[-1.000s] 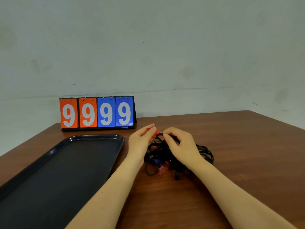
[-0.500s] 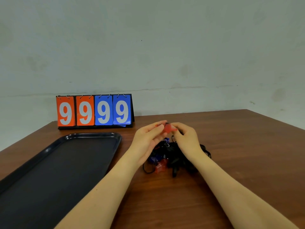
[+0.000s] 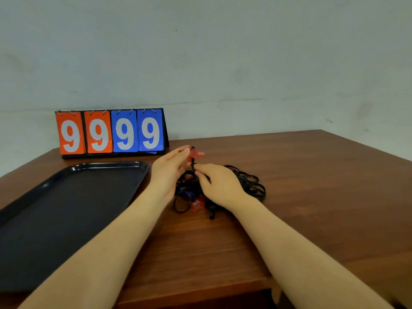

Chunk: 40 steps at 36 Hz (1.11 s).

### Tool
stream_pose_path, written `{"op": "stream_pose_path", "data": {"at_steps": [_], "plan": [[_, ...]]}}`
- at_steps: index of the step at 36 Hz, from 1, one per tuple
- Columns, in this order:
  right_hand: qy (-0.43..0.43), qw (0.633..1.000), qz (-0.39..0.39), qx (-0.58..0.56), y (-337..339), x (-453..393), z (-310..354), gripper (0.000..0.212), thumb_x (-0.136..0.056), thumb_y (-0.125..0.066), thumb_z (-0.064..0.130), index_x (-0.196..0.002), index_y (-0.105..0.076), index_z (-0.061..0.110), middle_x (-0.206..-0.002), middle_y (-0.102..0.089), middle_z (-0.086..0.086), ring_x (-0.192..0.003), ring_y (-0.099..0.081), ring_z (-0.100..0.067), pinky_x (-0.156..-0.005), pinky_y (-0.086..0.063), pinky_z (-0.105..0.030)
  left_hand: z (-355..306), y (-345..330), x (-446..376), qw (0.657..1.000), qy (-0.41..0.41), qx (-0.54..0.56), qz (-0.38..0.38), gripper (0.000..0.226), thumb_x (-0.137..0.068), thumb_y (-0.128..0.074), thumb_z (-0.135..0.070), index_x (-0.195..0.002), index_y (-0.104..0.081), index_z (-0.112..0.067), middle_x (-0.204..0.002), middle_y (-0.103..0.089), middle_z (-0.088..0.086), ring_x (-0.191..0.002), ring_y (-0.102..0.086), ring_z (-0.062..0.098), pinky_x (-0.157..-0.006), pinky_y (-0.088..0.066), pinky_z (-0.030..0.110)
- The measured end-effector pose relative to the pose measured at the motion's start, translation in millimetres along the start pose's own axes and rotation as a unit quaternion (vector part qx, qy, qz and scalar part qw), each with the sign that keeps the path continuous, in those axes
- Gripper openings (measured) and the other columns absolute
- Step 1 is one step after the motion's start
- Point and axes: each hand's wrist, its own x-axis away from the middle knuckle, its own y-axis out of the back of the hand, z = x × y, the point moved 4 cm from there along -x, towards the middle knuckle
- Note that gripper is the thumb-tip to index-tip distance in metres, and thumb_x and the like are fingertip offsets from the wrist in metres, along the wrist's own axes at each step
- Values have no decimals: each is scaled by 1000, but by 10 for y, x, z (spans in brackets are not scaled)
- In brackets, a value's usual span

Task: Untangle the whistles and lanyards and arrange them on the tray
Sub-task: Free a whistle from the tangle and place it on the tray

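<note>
Left fingers (image 3: 186,150): pinching the red whistle (image 3: 196,154), now lifted clear above the pile, where half a second ago it sat between both hands.
Right fingers (image 3: 200,168): off the whistle now, dropped lower and pinching the black lanyard (image 3: 192,163) that hangs from it.
Left hand (image 3: 169,172): raised at the left side of the pile, thumb and forefinger closed on the whistle.
Right hand (image 3: 220,186): lies over the middle of the pile, curled round the cord.
Tangled pile (image 3: 252,184): black loops on the tabletop (image 3: 312,197), spreading right of the right hand; a blue whistle (image 3: 189,194) and another red whistle (image 3: 197,205) show at its near left edge.
Tray (image 3: 66,208): dark, at the left just beside the pile, nothing on it.
Scoreboard (image 3: 111,132): far left, reading 9999, same as before.
</note>
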Motion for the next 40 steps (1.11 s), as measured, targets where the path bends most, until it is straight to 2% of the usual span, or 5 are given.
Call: {"op": "stream_pose_path", "data": {"at_steps": [7, 11, 21, 34, 40], "plan": [[35, 999, -5, 11, -15, 46, 38, 32, -100, -46, 19, -125, -63, 11, -118, -67, -6, -107, -61, -23, -93, -47, -34, 26, -35, -37, 996, -37, -77, -13, 26, -91, -63, -14, -117, -67, -16, -101, -72, -1, -94, -67, 8, -78, -54, 18], [-22, 998, -61, -24, 75, 49, -47, 23, -100, -47, 26, -107, -67, 18, -97, -68, 3, -88, -61, -14, -80, -50, -33, 40, -44, -84, 990, -48, -130, -7, 24, -91, -64, -17, -113, -68, -24, -112, -70, 3, -102, -66, 14, -90, -54, 30], [-198, 933, -193, -229, 307, 86, -271, 20, -97, -54, 25, -78, -63, 22, -71, -61, 8, -64, -53, 2, -65, -43, -18, -28, -188, -4, 932, -122, -320, 119, 31, -93, -61, -20, -123, -64, -26, -111, -61, -8, -101, -56, 5, -89, -41, 18], [-237, 917, -195, -254, 419, 131, -290, 24, -93, -60, 32, -77, -70, 17, -60, -50, 2, -54, -43, -4, -56, -37, -18, -54, -280, 172, 973, 40, 49, 222, 23, -95, -56, -7, -116, -65, -5, -97, -74, 9, -93, -69, 16, -83, -55, 24], [-165, 965, -135, -150, 317, 120, -240, 17, -97, -55, 22, -93, -71, 26, -92, -70, 16, -87, -62, 11, -75, -43, -4, -46, -292, 142, 955, 114, 208, 180, 15, -94, -55, -2, -103, -66, -1, -89, -72, 8, -79, -69, 12, -68, -55, 19]]}}
